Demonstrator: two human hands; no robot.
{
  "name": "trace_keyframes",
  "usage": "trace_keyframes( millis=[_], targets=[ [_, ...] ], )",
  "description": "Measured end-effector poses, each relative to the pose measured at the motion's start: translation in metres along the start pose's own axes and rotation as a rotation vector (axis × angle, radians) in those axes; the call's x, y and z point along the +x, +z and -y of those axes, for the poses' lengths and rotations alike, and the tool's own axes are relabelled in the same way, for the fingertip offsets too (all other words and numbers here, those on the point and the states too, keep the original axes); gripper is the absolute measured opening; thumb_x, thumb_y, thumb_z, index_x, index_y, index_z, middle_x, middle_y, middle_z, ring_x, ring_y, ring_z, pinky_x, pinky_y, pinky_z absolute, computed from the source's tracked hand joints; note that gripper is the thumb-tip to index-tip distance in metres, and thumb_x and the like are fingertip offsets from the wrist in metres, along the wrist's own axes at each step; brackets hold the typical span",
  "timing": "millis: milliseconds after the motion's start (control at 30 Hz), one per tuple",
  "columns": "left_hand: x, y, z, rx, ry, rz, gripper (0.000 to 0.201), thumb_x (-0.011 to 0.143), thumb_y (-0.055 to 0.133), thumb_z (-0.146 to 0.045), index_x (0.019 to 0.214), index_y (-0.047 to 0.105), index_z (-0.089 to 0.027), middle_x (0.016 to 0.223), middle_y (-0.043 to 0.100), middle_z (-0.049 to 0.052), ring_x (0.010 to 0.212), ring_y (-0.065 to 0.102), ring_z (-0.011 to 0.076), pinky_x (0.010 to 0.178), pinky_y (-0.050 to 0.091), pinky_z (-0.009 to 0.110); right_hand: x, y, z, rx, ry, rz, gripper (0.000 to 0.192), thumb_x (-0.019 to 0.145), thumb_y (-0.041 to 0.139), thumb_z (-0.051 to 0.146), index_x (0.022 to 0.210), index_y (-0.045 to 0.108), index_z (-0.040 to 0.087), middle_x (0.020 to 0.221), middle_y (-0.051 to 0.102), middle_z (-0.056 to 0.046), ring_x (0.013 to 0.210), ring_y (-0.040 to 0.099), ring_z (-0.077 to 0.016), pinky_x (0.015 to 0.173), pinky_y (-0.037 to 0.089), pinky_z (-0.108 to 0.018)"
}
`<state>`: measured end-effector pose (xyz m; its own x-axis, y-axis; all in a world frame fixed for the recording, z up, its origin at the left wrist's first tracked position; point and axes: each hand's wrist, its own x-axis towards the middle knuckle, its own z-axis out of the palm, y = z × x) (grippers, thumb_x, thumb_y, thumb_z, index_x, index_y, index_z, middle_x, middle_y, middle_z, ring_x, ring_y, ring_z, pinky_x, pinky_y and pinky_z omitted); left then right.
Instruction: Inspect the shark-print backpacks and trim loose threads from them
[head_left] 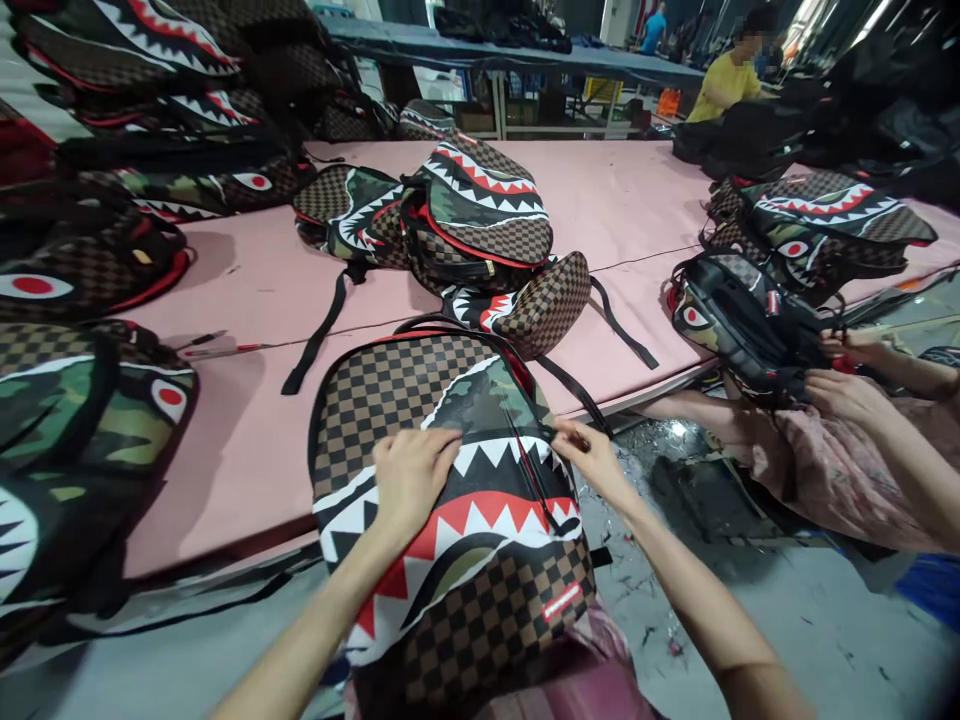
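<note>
A backpack (pixel 405 400) with brown-black checks, camouflage and a printed shark mouth leans against the near table edge, partly over my lap. My left hand (pixel 416 478) lies on its front panel, fingers stretched over the camouflage above the teeth. At the bag's right side, my right hand (pixel 592 458) pinches the edge beside an open zipper (pixel 529 465) with red trim. Something small and dark shows between those fingers, too little to name. A red label (pixel 562 603) is near the bottom of the bag.
Several similar backpacks (pixel 484 200) lie on the pink-covered table (pixel 255 480), with more stacked at left. A thin pointed tool (pixel 229 350) rests there. On the right, another person's hands (pixel 851 395) hold a dark backpack (pixel 739 320). Scraps litter the floor (pixel 675 590).
</note>
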<state>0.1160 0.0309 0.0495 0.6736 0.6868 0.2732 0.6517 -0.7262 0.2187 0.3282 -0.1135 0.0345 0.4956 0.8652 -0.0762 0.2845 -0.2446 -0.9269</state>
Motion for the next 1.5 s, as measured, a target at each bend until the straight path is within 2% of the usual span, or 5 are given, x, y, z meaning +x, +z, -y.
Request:
trace_keyframes(
  millis=[100,267,567,900,1500],
  targets=[
    [0.062,0.014,-0.010,-0.016,-0.010,0.032,0.029,0.088,0.042,-0.035,0.097,0.067,-0.024,0.095,0.068,0.006,0.091,0.054,0.0248,0.078,0.032,0.041,0.043,0.006,0.012,-0.310,-0.088,-0.128,0.050,0.076,0.061,0.043,0.120,0.051,0.023,0.102,0.065,-0.005,0.090,0.060,-0.0215,0.080,0.043,-0.034],
    [0.111,0.032,-0.009,0.070,0.083,0.122,0.025,0.085,0.047,-0.035,0.088,0.069,-0.024,0.090,0.066,0.007,0.087,0.051,0.0252,0.075,0.029,0.040,0.069,0.019,0.013,-0.477,-0.203,-0.165,0.023,0.084,0.053,0.034,0.101,0.057,0.020,0.094,0.061,-0.004,0.085,0.058,-0.0178,0.075,0.042,-0.029],
    [0.111,0.042,-0.002,0.209,0.235,0.145,0.028,0.088,0.036,-0.021,0.083,0.063,-0.014,0.087,0.062,0.013,0.084,0.050,0.0257,0.075,0.029,0.040,0.089,0.032,0.004,-0.451,-0.294,-0.214,0.018,0.080,0.061,0.030,0.095,0.066,0.022,0.094,0.058,-0.004,0.085,0.056,-0.0181,0.072,0.043,-0.028],
    [0.111,0.037,0.001,0.181,0.252,0.104,0.028,0.088,0.033,-0.018,0.083,0.059,-0.012,0.084,0.059,0.012,0.082,0.049,0.0253,0.073,0.030,0.039,0.102,0.047,0.023,-0.628,-0.395,-0.131,0.016,0.081,0.061,0.026,0.095,0.067,0.021,0.094,0.058,-0.005,0.086,0.053,-0.0188,0.071,0.041,-0.029],
    [0.110,0.025,0.014,0.024,0.172,0.038,0.020,0.088,0.040,-0.019,0.079,0.058,-0.015,0.081,0.059,0.006,0.081,0.048,0.0202,0.073,0.032,0.035,0.121,0.047,0.015,-0.294,-0.406,-0.097,0.018,0.078,0.058,0.032,0.085,0.069,0.020,0.088,0.061,-0.005,0.083,0.058,-0.0183,0.075,0.044,-0.030]
  ],
)
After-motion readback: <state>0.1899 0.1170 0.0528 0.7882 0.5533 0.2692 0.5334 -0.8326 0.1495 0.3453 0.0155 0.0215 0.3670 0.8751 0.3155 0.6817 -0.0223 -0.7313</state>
